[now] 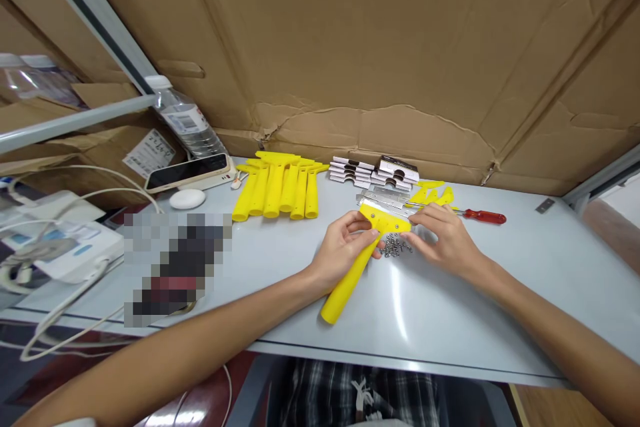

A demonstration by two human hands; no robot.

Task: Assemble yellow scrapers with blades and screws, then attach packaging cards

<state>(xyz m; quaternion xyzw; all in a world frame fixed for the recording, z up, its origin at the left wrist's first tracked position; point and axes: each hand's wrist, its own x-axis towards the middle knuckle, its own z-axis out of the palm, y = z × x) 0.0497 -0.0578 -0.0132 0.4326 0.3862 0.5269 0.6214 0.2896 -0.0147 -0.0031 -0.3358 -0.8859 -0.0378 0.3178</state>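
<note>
A yellow scraper [351, 280] with a hollow handle slants over the table, its wide head pointing away from me. My left hand [344, 247] is closed around its neck, thumb on top. Two screws show in the head, and a metal blade [385, 207] runs along its far edge. At the head's right corner, my right hand [445, 238] has its thumb and fingers closed on the edge. Small loose screws and nuts [397, 246] lie in a pile just beneath the head. Loose metal blades [390, 197] rest behind it.
Several yellow scraper handles [273, 190] lie in a row at the back, beside stacked blade boxes [395, 173]. Yellow plates [431, 193] and a red-handled screwdriver [485, 216] lie right of these. A phone [189, 172], bottle [187, 121], white mouse-like object [187, 199] and cables occupy the left.
</note>
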